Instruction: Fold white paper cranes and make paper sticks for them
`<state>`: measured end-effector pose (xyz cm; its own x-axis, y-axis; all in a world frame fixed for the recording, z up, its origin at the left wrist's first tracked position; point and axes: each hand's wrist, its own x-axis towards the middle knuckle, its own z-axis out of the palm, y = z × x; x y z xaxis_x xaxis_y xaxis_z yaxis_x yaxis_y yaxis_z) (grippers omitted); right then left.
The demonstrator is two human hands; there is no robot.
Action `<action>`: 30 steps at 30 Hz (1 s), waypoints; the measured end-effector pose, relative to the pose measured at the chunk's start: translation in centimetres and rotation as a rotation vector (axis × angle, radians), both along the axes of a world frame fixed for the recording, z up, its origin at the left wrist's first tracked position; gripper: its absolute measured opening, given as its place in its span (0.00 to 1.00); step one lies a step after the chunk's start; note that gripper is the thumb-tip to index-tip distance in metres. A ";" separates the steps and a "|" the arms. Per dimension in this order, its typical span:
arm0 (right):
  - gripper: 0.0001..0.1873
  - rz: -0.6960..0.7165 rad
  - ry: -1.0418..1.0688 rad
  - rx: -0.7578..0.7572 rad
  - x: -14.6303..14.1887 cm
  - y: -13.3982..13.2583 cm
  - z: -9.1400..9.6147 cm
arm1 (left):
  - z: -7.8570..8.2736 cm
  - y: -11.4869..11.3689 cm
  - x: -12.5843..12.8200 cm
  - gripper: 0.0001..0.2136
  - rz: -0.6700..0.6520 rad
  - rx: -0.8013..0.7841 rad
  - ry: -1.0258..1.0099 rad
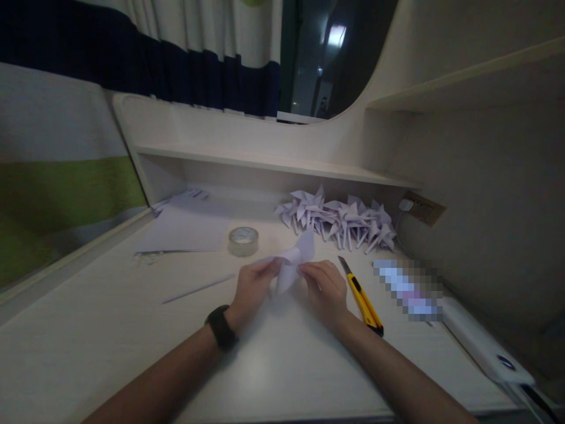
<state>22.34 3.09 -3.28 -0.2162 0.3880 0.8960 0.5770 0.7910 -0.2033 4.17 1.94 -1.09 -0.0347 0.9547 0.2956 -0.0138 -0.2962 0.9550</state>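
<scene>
Between my two hands, above the white desk, is a white paper pinwheel [293,259] with curled blades. My left hand [256,288], a dark watch on its wrist, is closed with thumb and fingers pinching the pinwheel's left side. My right hand [325,288] pinches its right side near the middle with thumb and fingertips. A thin white paper stick [198,288] lies to the left of my left hand. Just beyond that hand sits a roll of clear tape [243,242]. Right of my right hand lies a yellow utility knife [362,297], blade pointing away from me.
Several finished paper pinwheels [342,218] are heaped at the back under the shelf [265,162]. Sheets of white paper [185,227] lie at the back left. A blurred-out item [406,288] and a long white device [485,341] line the right wall, near a socket [424,208].
</scene>
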 end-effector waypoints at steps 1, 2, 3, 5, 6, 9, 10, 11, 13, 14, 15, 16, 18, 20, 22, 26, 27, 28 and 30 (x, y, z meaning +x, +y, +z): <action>0.13 0.007 0.000 0.005 0.0 0.0 0.0 | 0.1 -0.1 0.0 0.15 0.025 0.015 0.036; 0.13 0.012 0.001 0.010 0.0 -0.1 0.1 | 0.2 -0.2 -0.1 0.16 0.050 0.030 0.075; 0.13 0.016 0.002 0.015 -0.1 -0.1 0.1 | 0.3 -0.3 -0.1 0.16 0.075 0.046 0.115; 0.12 0.016 0.008 0.013 -0.1 -0.2 0.2 | 0.5 -0.4 -0.1 0.17 0.121 0.078 0.185; 0.12 0.016 0.011 0.004 -0.1 -0.3 0.3 | 0.6 -0.5 -0.1 0.17 0.137 0.095 0.211; 0.12 0.024 0.034 -0.025 -0.2 -0.4 0.6 | 0.6 -0.6 0.0 0.16 0.132 0.142 0.241; 0.12 0.029 0.045 -0.032 -0.2 -0.5 0.7 | 0.6 -0.6 0.0 0.16 0.114 0.149 0.240; 0.12 0.033 0.058 -0.038 -0.2 -0.5 0.8 | 0.4 -0.6 0.0 0.15 0.094 0.150 0.239; 0.12 0.036 0.079 -0.053 -0.3 -0.6 0.9 | 0.2 -0.5 0.0 0.15 0.066 0.142 0.244; 0.12 0.037 0.084 -0.059 -0.3 -0.6 0.9 | 0.1 -0.5 0.0 0.15 0.062 0.140 0.248; 0.12 0.037 0.088 -0.063 -0.3 -0.6 0.9 | 0.0 -0.6 0.0 0.15 0.065 0.143 0.253; 0.12 0.037 0.090 -0.063 -0.3 -0.6 0.9 | -0.1 -0.6 0.0 0.16 0.077 0.148 0.258; 0.12 0.040 0.097 -0.052 -0.3 -0.6 0.8 | 0.0 -0.6 0.1 0.16 0.107 0.162 0.272; 0.13 0.044 0.107 -0.032 -0.3 -0.6 0.7 | 0.1 -0.7 0.1 0.16 0.118 0.174 0.287; 0.13 0.042 0.107 -0.015 -0.3 -0.6 0.8 | 0.2 -0.8 0.1 0.15 0.094 0.190 0.295; 0.12 0.028 0.097 0.011 -0.4 -0.7 1.0 | 0.2 -0.8 0.1 0.14 0.050 0.251 0.303; 0.12 0.026 0.104 0.019 -0.4 -0.7 1.1 | 0.1 -0.8 0.1 0.14 0.051 0.262 0.305; 0.12 0.024 0.111 0.024 -0.4 -0.7 1.1 | 0.1 -0.8 0.1 0.14 0.052 0.269 0.307; 0.12 0.019 0.119 0.025 -0.4 -0.7 1.1 | 0.1 -0.8 0.1 0.13 0.058 0.276 0.311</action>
